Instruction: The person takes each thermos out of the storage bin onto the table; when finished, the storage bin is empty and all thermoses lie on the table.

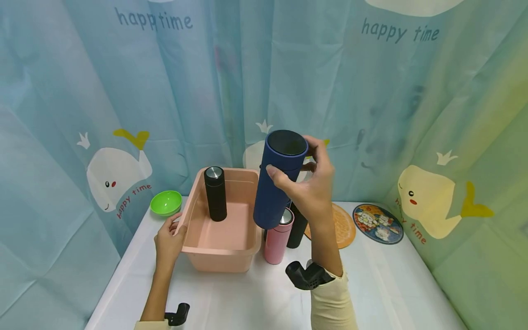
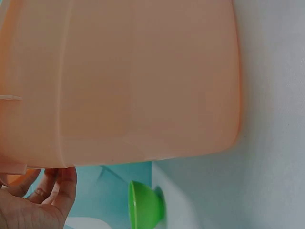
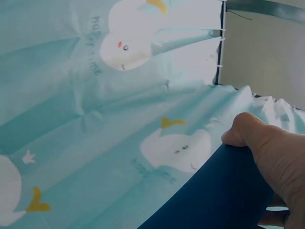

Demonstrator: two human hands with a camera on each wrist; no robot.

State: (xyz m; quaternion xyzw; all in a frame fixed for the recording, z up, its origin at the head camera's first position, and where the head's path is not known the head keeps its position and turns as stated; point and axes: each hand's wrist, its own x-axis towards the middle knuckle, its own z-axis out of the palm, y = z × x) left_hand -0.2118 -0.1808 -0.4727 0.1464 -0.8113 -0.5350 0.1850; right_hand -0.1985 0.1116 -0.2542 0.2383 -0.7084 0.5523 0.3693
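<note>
1 black bottle stands in the tub; the rest lies open.

navy flask, pink tub, blk & pink flasks, green bowl

Head view overlooks table; wrist views sit close.

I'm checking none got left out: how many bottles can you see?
4: black bottle upright in the pink tub; blue bottle held by the right hand; pink bottle and another black bottle beside the tub.
</note>
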